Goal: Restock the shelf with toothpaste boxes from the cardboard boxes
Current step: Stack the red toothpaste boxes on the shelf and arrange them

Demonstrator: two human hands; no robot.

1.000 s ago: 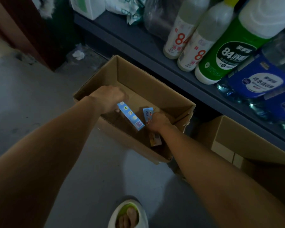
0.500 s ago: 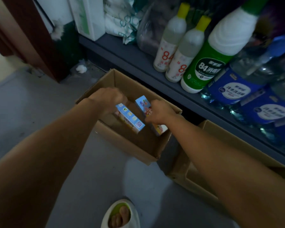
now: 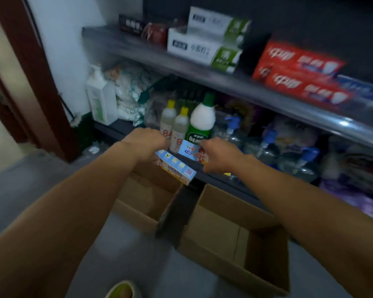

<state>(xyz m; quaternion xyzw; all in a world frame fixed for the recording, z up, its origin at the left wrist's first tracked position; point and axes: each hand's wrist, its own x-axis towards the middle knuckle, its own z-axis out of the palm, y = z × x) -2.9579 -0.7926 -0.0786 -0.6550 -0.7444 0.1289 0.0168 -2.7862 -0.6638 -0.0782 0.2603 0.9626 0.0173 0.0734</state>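
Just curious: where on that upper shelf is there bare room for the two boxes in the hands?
Bare shelf lies left of the white-green boxes. A dark gap separates those from the red boxes. Rightward it is crowded.

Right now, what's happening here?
A person is restocking. The left hand grips a light blue toothpaste box, and the right hand grips another blue toothpaste box. Both are held up above the open cardboard boxes on the floor, in front of the lower shelf's bottles. The upper shelf already carries white-green boxes and red boxes. Neither held box is shelved yet.
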